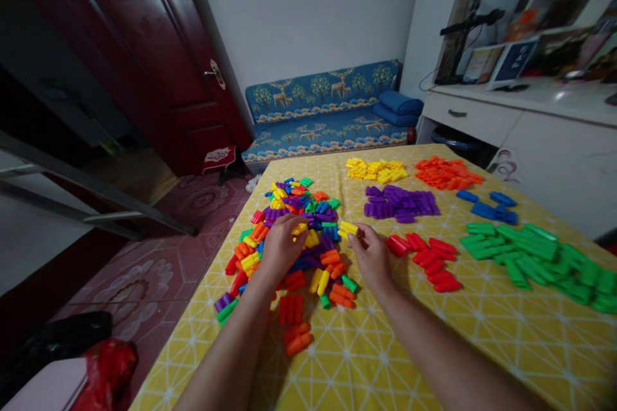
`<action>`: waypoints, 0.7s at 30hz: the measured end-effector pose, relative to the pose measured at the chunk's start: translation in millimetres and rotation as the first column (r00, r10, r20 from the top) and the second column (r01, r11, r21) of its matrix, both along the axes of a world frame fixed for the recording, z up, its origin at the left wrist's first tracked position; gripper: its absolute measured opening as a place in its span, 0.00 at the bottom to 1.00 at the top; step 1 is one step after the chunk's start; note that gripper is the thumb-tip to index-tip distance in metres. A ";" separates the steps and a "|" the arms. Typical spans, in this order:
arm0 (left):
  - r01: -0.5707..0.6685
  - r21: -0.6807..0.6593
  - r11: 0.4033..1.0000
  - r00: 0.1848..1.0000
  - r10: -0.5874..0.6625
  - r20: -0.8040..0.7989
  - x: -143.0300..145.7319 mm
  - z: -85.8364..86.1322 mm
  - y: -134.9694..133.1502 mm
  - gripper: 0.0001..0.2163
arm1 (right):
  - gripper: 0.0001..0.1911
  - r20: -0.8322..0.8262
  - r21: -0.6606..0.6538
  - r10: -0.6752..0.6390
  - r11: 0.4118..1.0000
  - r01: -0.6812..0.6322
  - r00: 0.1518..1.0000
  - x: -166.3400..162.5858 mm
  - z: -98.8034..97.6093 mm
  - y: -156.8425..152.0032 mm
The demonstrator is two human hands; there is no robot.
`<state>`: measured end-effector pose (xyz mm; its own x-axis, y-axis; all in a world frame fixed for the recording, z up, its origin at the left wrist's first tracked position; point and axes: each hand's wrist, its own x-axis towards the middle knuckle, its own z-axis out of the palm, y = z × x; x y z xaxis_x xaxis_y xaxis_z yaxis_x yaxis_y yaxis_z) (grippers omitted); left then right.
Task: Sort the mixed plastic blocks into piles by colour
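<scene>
My left hand (283, 243) is over the mixed pile of coloured plastic blocks (250, 261), its fingers closed round a small yellow block (299, 229). Between the thumb and fingers of my right hand (371, 255) is another yellow block (348, 229), made of joined rounded tubes. That hand is just right of the pile. Beside it lies a group of red blocks (434, 260). Some pieces under my left hand are hidden.
On the yellow patterned tablecloth (366, 353) are sorted groups: yellow blocks (376, 170), purple blocks (400, 203), orange blocks (448, 173), blue blocks (494, 209) and green blocks (540, 257). A blue sofa (328, 131) stands behind the table, a white cabinet (554, 173) to the right.
</scene>
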<state>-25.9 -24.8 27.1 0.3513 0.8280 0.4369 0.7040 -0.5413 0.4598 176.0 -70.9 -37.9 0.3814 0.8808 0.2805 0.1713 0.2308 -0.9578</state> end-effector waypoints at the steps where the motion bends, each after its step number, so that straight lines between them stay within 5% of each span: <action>1: 0.016 0.021 1.000 1.000 -0.016 -0.003 2.8 -0.1 -0.2 0.12 | 0.16 0.025 0.000 0.003 1.000 -0.003 1.000 -0.2 0.3 -0.2; 7: -0.022 0.025 0.999 0.975 0.027 -0.220 21.3 10.8 8.9 0.16 | 0.21 0.198 0.029 0.000 1.000 -0.006 0.980 0.7 7.1 -3.0; 12: -0.192 0.010 0.981 0.820 0.166 -0.547 37.7 23.3 20.6 0.19 | 0.22 0.203 0.019 -0.001 1.000 -0.003 0.979 2.7 10.3 -4.3; 17: -0.188 -0.003 0.982 0.784 0.148 -0.603 43.2 20.7 31.5 0.18 | 0.22 0.177 0.015 0.015 1.000 -0.018 0.984 2.6 11.3 -5.2; 21: -0.159 0.004 0.987 0.845 0.139 -0.516 46.5 19.0 33.8 0.18 | 0.22 0.162 0.025 0.026 0.999 -0.031 0.986 2.2 10.6 -4.7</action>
<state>20.5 9.0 46.1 0.3878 0.9005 0.1966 0.9158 -0.4006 0.0283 178.2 -75.6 -27.3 0.3040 0.8820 0.3601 0.3165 0.2630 -0.9114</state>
